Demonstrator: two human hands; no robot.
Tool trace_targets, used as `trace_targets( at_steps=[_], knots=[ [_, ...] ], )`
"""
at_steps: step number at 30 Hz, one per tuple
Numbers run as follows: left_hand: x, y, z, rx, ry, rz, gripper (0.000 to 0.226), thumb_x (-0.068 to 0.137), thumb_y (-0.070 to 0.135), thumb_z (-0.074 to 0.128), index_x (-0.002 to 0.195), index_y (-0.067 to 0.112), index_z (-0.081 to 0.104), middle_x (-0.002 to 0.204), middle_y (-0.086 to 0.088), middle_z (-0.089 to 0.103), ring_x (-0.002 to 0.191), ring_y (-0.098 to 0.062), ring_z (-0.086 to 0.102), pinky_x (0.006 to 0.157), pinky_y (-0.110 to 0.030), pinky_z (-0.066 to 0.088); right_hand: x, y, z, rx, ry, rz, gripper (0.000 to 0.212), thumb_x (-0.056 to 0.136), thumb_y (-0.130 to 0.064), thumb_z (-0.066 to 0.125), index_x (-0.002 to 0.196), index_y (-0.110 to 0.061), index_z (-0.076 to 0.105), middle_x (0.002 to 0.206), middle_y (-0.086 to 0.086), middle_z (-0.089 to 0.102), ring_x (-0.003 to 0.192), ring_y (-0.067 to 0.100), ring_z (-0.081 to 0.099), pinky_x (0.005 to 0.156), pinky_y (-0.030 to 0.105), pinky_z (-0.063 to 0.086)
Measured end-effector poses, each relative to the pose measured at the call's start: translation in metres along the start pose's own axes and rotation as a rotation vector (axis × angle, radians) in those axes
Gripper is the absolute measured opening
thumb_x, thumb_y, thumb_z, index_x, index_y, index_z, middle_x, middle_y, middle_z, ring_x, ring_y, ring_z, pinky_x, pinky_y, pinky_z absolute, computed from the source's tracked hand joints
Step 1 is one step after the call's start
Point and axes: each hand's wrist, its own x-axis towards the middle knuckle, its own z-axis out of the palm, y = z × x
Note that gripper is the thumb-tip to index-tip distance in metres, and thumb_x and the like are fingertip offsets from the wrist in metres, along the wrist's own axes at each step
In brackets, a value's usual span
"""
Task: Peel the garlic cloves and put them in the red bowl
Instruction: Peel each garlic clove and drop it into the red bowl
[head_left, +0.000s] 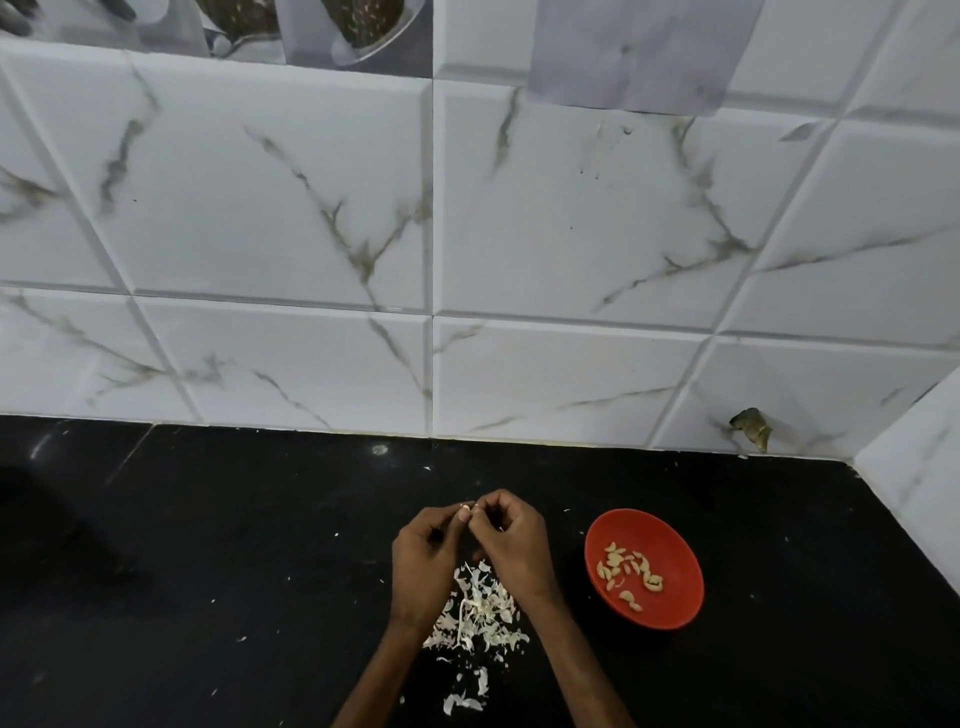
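My left hand (423, 556) and my right hand (511, 540) meet fingertip to fingertip above the black counter, both pinching one small garlic clove (466, 512) that barely shows between them. Below the hands lies a heap of white garlic skins (480, 616). The red bowl (670, 613) stands to the right of my right hand, a short gap away, with several peeled cloves (628, 571) inside.
The black counter (208, 571) runs left and right, with loose skin flakes (465, 701) near the front edge. A white marble-patterned tile wall (467, 260) rises behind, and a side wall (914, 493) closes the right corner. A dark shape sits at far left.
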Motion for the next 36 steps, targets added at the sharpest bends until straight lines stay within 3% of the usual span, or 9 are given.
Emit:
trace_targets(
  at_steps=[4,6,9,11,15,21,25,30,36],
  knots=[
    [0.001,0.004,-0.001,-0.077,0.004,-0.046,0.014,0.096,0.010,0.066,0.100,0.013,0.079,0.083,-0.007,0.077,0.070,-0.014,0.072,0.054,-0.021,0.052,-0.001,0.000,0.001,-0.072,-0.031,-0.037,0.007,0.091,-0.014,0.069,0.084,-0.016,0.068,0.079,0.000,0.070,0.068,0.014,0.067,0.063,0.042,0.061],
    [0.002,0.003,0.000,-0.105,0.021,-0.060,0.013,0.096,0.011,0.067,0.098,0.013,0.079,0.081,-0.007,0.077,0.068,-0.013,0.070,0.051,-0.020,0.049,-0.001,0.001,0.000,-0.097,-0.047,-0.038,0.010,0.092,-0.013,0.068,0.083,-0.017,0.067,0.077,-0.005,0.069,0.067,0.010,0.065,0.063,0.037,0.060],
    [0.005,-0.001,0.002,-0.158,0.067,-0.091,0.014,0.096,0.014,0.066,0.101,0.013,0.079,0.091,-0.005,0.078,0.083,-0.017,0.074,0.062,-0.026,0.055,-0.004,0.005,0.000,-0.199,-0.083,-0.047,0.017,0.094,-0.013,0.064,0.079,-0.020,0.063,0.069,-0.007,0.062,0.062,0.002,0.056,0.059,0.020,0.049],
    [0.007,-0.003,0.001,-0.196,0.111,-0.115,0.014,0.096,0.015,0.067,0.103,0.013,0.080,0.097,-0.003,0.078,0.091,-0.016,0.073,0.074,-0.028,0.056,-0.006,0.011,0.000,-0.253,-0.088,-0.059,0.025,0.097,-0.013,0.058,0.074,-0.024,0.058,0.066,-0.007,0.057,0.059,0.004,0.050,0.056,0.022,0.042],
    [0.007,-0.003,-0.001,-0.279,0.107,-0.220,0.016,0.097,0.014,0.065,0.100,0.011,0.080,0.068,0.004,0.065,0.057,-0.012,0.051,0.047,-0.022,0.041,-0.006,0.019,-0.005,-0.324,0.016,-0.057,0.041,0.101,-0.010,0.049,0.064,-0.026,0.051,0.055,-0.008,0.048,0.049,0.006,0.042,0.051,0.025,0.034],
    [0.006,0.002,-0.002,-0.399,0.084,-0.303,0.014,0.094,0.009,0.066,0.100,0.002,0.077,0.084,-0.008,0.072,0.063,-0.009,0.053,0.045,-0.021,0.039,-0.002,0.016,-0.017,-0.599,-0.067,-0.117,0.025,0.097,-0.041,0.063,0.078,-0.024,0.065,0.069,-0.008,0.062,0.063,0.007,0.059,0.060,0.024,0.050],
    [0.005,0.006,-0.002,-0.435,0.073,-0.347,0.015,0.094,0.012,0.066,0.094,0.000,0.075,0.083,-0.006,0.073,0.063,-0.006,0.055,0.046,-0.020,0.039,-0.004,0.008,-0.016,-0.400,-0.017,-0.224,0.013,0.097,-0.023,0.067,0.109,-0.024,0.073,0.104,-0.016,0.069,0.098,-0.002,0.065,0.086,0.019,0.054],
    [0.001,0.008,0.001,-0.397,0.055,-0.324,0.016,0.091,0.018,0.070,0.089,0.003,0.076,0.071,-0.007,0.062,0.061,-0.013,0.050,0.043,-0.021,0.035,-0.006,-0.002,-0.005,-0.291,-0.013,-0.317,0.009,0.096,-0.014,0.068,0.096,-0.022,0.072,0.090,-0.013,0.070,0.089,0.006,0.068,0.077,0.019,0.054],
    [-0.003,0.003,0.000,-0.167,0.040,-0.161,0.008,0.092,0.014,0.072,0.090,0.013,0.079,0.078,-0.016,0.073,0.062,-0.017,0.060,0.042,-0.023,0.040,-0.005,0.004,-0.005,-0.344,0.007,-0.305,0.007,0.090,-0.012,0.071,0.085,-0.017,0.071,0.081,-0.009,0.066,0.078,0.009,0.066,0.068,0.018,0.054]
  ],
)
